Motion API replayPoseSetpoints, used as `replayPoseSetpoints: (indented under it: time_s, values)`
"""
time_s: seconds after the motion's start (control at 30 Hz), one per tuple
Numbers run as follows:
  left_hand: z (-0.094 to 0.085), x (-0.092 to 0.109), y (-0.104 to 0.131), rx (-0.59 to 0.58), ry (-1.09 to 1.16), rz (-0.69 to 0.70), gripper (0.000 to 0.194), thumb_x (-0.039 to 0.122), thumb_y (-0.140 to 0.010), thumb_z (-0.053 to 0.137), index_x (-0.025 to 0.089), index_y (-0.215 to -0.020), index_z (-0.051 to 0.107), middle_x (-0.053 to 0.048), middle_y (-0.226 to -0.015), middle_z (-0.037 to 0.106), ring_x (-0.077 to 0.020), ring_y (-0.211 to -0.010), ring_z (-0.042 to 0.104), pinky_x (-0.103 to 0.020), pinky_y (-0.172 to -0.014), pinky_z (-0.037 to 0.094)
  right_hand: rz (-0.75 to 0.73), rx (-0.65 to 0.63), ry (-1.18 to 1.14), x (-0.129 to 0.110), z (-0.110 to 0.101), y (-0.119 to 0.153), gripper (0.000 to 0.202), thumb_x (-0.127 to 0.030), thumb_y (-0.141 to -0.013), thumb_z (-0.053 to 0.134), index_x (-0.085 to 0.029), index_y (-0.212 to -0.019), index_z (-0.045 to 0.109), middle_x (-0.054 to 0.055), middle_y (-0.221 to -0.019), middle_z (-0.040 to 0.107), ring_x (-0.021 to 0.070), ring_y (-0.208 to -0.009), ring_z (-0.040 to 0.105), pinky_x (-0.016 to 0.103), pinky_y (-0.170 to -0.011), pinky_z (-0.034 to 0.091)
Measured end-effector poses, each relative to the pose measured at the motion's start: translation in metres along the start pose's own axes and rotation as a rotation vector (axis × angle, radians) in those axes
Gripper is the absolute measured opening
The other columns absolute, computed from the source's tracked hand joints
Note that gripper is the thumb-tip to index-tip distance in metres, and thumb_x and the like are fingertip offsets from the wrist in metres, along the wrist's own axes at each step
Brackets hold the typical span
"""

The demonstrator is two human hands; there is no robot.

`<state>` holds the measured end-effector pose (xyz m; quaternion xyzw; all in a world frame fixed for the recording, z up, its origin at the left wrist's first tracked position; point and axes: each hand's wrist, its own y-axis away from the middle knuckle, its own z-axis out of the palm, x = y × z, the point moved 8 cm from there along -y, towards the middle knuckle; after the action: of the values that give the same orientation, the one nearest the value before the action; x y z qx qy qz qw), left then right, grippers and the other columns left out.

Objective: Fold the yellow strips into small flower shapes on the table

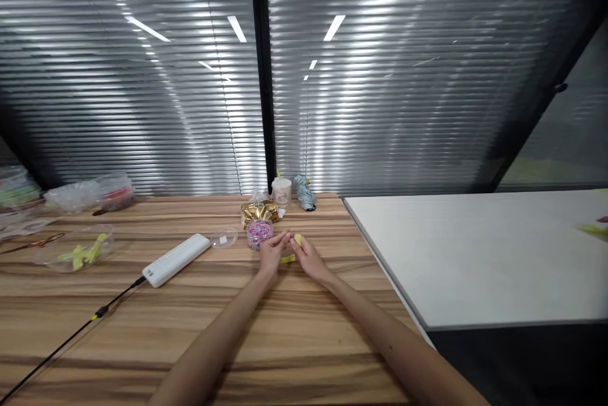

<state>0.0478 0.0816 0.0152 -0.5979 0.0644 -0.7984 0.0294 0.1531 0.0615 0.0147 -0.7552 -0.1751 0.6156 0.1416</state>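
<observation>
My left hand (272,254) and my right hand (310,260) meet fingertip to fingertip above the wooden table. A small yellow piece (297,239) shows between the thumb and fingers of my right hand; its kind is too small to make out. The fingers of my left hand are pinched together, and what is in them is hidden. Just below, a yellow strip (287,259) shows between the hands; I cannot tell if it is joined to the held piece. Touching distance from my left hand is a round clear tub (259,235) of pink and purple bits.
Behind the tub lies a gold packet (259,211), with a paper cup (282,192) and a grey-blue pouch (304,193) nearby. Leftward are a clear lid (223,238), a white power bank (177,260) with a black cable, a dish (105,247) of yellow pieces, and scissors (47,241).
</observation>
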Motion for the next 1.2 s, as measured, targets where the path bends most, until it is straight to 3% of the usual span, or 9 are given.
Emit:
replayPoseSetpoints:
  time_s: [0.33,0.5,0.67,0.87,1.03,1.2]
  values:
    - [0.01,0.017,0.004,-0.171,-0.223,0.023,0.043,0.032,-0.052,0.074,0.013,-0.089,0.068,-0.01,-0.091,0.067,-0.0221,-0.084,0.061,-0.035,-0.083,0.046,0.036,-0.009,-0.02,-0.006,-0.003,0.002,0.032,-0.04,-0.086,0.036,-0.02,-0.107,0.051,0.006,-0.106,0.057,0.0188,-0.098,0.051,0.033,-0.086,0.038]
    - [0.002,0.021,-0.002,-0.198,-0.358,0.047,0.036,0.032,-0.053,0.073,0.012,-0.083,0.069,-0.01,-0.08,0.069,-0.0233,-0.077,0.063,-0.036,-0.076,0.049,0.009,-0.054,0.145,-0.014,0.0,0.004,0.025,-0.033,-0.086,0.037,-0.019,-0.099,0.054,0.006,-0.098,0.061,0.0195,-0.09,0.054,0.034,-0.079,0.04]
    - [0.0,0.027,-0.004,-0.229,-0.47,0.106,0.031,0.032,-0.057,0.07,0.014,-0.082,0.069,-0.01,-0.085,0.068,-0.0238,-0.08,0.062,-0.035,-0.075,0.049,-0.056,-0.093,0.232,-0.019,0.003,0.005,0.022,-0.026,-0.084,0.039,-0.019,-0.098,0.055,0.006,-0.097,0.062,0.0192,-0.087,0.056,0.033,-0.076,0.042]
    - [0.006,0.031,0.0,-0.26,-0.512,0.167,0.029,0.03,-0.061,0.068,0.014,-0.085,0.069,-0.011,-0.09,0.067,-0.0242,-0.085,0.062,-0.036,-0.079,0.047,-0.156,-0.031,0.281,-0.021,0.0,0.004,0.022,-0.029,-0.082,0.041,-0.026,-0.089,0.062,0.005,-0.088,0.065,0.02,-0.08,0.06,0.034,-0.069,0.045]
    - [0.011,0.032,0.002,-0.277,-0.497,0.212,0.025,0.03,-0.061,0.068,0.014,-0.081,0.069,-0.011,-0.088,0.067,-0.0236,-0.081,0.062,-0.036,-0.077,0.048,-0.254,0.121,0.342,-0.02,-0.01,0.006,0.021,-0.028,-0.078,0.045,-0.036,-0.075,0.064,0.005,-0.079,0.066,0.0216,-0.074,0.061,0.036,-0.061,0.044]
    - [0.014,0.038,0.005,-0.267,-0.548,0.305,0.019,0.029,-0.064,0.065,0.015,-0.076,0.07,-0.011,-0.081,0.068,-0.0219,-0.076,0.062,-0.034,-0.073,0.047,-0.292,0.149,0.392,-0.014,-0.012,0.007,0.022,-0.029,-0.078,0.044,-0.035,-0.077,0.064,0.005,-0.079,0.066,0.022,-0.077,0.061,0.037,-0.062,0.044]
